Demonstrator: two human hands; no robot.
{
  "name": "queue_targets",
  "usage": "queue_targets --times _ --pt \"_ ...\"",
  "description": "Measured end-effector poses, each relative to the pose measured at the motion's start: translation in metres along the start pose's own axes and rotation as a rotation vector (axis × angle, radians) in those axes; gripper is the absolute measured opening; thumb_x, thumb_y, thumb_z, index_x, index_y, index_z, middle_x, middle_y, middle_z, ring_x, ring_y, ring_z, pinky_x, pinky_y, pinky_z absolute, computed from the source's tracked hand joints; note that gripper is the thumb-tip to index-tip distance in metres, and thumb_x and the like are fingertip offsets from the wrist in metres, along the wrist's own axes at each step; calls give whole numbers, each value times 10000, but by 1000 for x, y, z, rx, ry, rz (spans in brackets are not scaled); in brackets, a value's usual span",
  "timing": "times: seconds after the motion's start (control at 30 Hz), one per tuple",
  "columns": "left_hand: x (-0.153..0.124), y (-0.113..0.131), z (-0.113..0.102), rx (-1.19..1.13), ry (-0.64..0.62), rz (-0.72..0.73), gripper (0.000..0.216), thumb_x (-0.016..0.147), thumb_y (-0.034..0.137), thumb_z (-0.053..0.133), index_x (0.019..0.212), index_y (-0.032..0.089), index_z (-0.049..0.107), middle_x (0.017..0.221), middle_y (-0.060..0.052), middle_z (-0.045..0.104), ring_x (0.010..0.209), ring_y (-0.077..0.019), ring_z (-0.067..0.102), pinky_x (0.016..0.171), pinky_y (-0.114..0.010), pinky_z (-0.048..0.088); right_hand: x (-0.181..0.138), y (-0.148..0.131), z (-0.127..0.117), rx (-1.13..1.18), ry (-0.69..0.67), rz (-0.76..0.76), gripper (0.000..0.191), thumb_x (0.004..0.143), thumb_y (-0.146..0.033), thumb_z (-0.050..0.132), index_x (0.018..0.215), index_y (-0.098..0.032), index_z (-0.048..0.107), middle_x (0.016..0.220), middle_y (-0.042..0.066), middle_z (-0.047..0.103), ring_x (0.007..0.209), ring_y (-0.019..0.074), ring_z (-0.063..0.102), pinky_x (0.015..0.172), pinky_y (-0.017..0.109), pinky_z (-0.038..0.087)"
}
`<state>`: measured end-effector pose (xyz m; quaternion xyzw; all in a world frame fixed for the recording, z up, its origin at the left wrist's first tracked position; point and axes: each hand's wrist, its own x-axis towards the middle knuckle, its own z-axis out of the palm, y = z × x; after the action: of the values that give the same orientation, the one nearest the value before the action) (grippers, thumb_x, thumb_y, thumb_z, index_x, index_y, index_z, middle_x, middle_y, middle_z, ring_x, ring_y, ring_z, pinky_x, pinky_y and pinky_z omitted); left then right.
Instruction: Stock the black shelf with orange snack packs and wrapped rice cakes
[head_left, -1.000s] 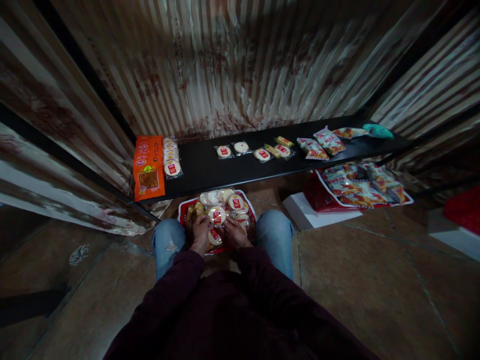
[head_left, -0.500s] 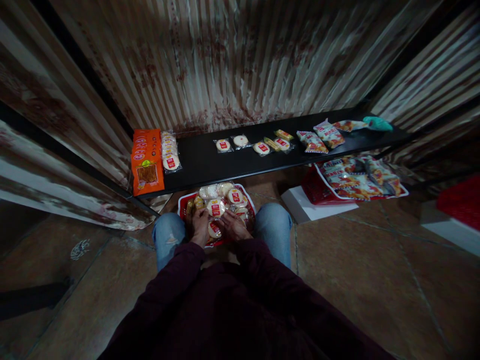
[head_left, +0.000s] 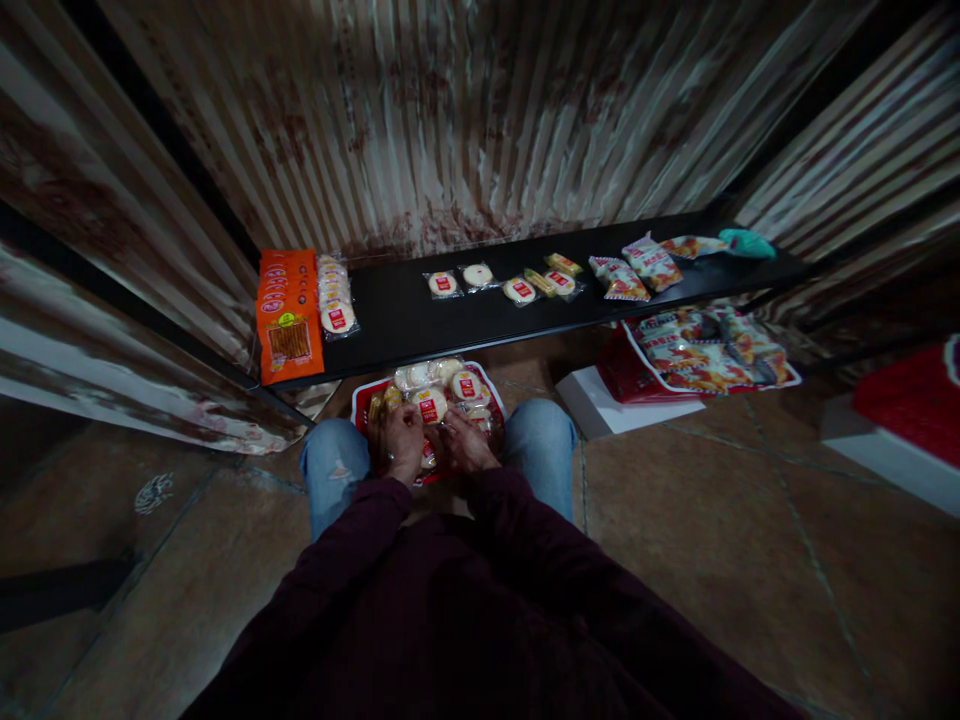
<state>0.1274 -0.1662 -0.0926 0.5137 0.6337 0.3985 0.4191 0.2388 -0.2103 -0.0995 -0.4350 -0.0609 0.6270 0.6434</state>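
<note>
A red basket with a white rim (head_left: pixel 493 383) sits between my knees, full of round rice crackers in clear wrappers with red labels. My left hand (head_left: pixel 405 440) is in the basket, fingers curled at the left edge of one wrapped rice cracker (head_left: pixel 429 405). Across from it, my right hand (head_left: pixel 466 442) has its bent fingers at the same packet's right edge. The fingertips are dim and partly hidden. Another wrapped cracker (head_left: pixel 427 455) shows between the palms. Gold-wrapped snacks (head_left: pixel 391 397) lie at the basket's left side.
A low black shelf (head_left: pixel 390 310) spans the front. On it stand orange snack bags (head_left: pixel 289 320), a row of wrapped crackers (head_left: pixel 337 300), loose packets and printed bags (head_left: pixel 651 262). Right of my knee, another red basket (head_left: pixel 622 370) of bags rests on a white box (head_left: pixel 600 400).
Both hands have moved slightly forward over the basket, and their fingers are more bent around the wrapped cracker. The whole view has shifted a little. Shelf goods stay as they were.
</note>
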Motion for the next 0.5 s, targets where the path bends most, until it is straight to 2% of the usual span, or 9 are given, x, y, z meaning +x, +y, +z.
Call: queue_targets --times 0.13,0.27,0.37,0.5 --pt "-5 12 -4 -27 -6 -12 82 738 167 584 752 212 651 829 -63 652 872 -219 591 922 -376 427 -1 1 3 -21 2 -35 249 648 -258 745 851 -257 601 802 -29 713 778 169 683 669 282 572" --pt "-10 23 -6 -185 41 -70 89 664 137 650 684 221 669 800 -62 633 947 -245 562 993 -383 375 -4 2 7 -80 16 -92 242 655 -281 736 858 -255 607 770 -30 703 762 160 675 695 281 552" --pt "-13 26 -3 -284 20 -103 84 665 156 665 716 219 684 815 -57 641 937 -238 568 986 -374 381 -6 1 10 -123 46 -111 296 638 -310 752 896 -247 622 764 -26 700 716 152 658 680 279 541" --pt "-16 23 1 -419 -39 -189 66 735 242 653 783 211 684 847 -60 657 913 -231 584 922 -353 421 -9 3 14 -256 -11 -208 352 638 -353 757 959 -260 648 928 -13 703 878 167 652 811 298 524"
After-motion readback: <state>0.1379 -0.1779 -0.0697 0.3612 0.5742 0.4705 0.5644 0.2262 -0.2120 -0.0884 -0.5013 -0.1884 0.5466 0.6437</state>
